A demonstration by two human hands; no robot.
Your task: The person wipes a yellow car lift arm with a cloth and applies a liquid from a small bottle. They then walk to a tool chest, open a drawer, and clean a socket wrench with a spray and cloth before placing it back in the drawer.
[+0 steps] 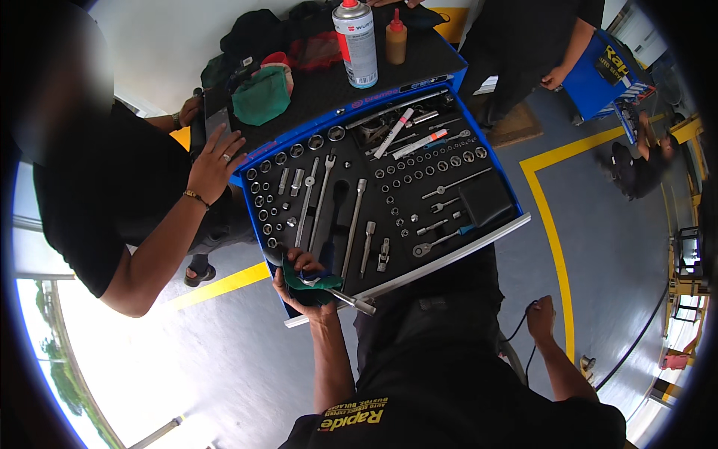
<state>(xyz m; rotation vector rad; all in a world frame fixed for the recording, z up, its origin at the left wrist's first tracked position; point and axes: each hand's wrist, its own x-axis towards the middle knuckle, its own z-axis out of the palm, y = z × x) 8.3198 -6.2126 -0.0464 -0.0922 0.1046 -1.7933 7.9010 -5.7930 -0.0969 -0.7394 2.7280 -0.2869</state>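
At the near left corner of the open tool drawer [479, 247], my left hand [303, 299] is closed around a green cloth [318, 284]. A shiny metal socket tool [355, 301] sticks out of the cloth to the right; the cloth and fingers hide its other end. Down at my right side, my right hand [540, 320] is curled closed, and a thin black cable [517, 326] runs into it. In the drawer's black foam lie several sockets [297, 150], long extension bars [354, 224] and a ratchet [441, 241]. A dark ratchet-shaped recess shows mid-left.
On the cabinet top [314, 93] stand a spray can [356, 45] and a brown squeeze bottle [396, 39], beside another green cloth [262, 96]. A co-worker's hand [213, 166] hovers at the drawer's left edge. Another person stands behind, near a blue cart [598, 82].
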